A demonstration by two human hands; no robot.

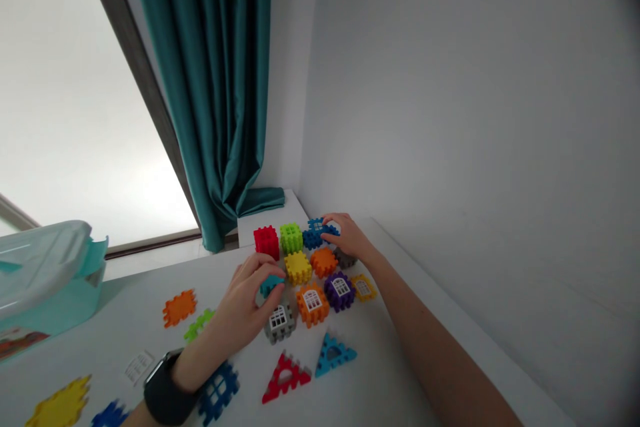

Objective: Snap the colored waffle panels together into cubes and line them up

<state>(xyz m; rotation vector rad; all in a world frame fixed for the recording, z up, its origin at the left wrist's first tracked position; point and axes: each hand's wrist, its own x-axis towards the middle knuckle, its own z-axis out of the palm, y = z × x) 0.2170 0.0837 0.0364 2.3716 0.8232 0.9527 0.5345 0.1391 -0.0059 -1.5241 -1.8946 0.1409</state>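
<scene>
My left hand, with a dark watch at the wrist, curls its thumb and fingers round a light-blue cube block. My right hand reaches to the far right of the group, thumb and fingers closed on a blue window panel beside a blue cube. Between the hands stand a yellow cube and an orange cube. Nearer are a grey cube, an orange window cube and a purple cube. Behind stand a red cube and a green cube.
In front lie a red triangle and a blue triangle. Several flat panels, among them an orange one and a yellow one, are on the left. A teal lidded box stands far left; a wall borders the right.
</scene>
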